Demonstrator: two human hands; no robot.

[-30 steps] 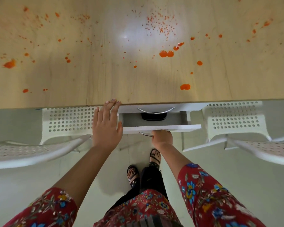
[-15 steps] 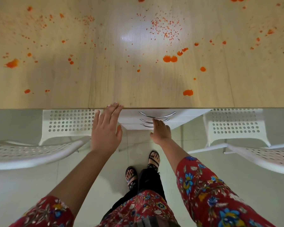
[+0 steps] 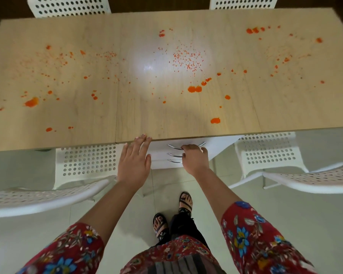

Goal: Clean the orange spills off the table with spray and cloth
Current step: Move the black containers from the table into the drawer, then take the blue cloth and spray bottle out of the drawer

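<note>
At the table edge | left hand flat, fingertips touching it | right hand curled round top drawer handle, arms stretched forward

Under the near edge of the table, the tabletop covers most of the white drawer unit. The right hand curls over the top handle, its fingertips out of sight. Beyond the table's far side, two chairs are cut off by the top edge. The fine orange specks at the table's middle are too small to count. On the table's near side, both sleeves blur.
</note>
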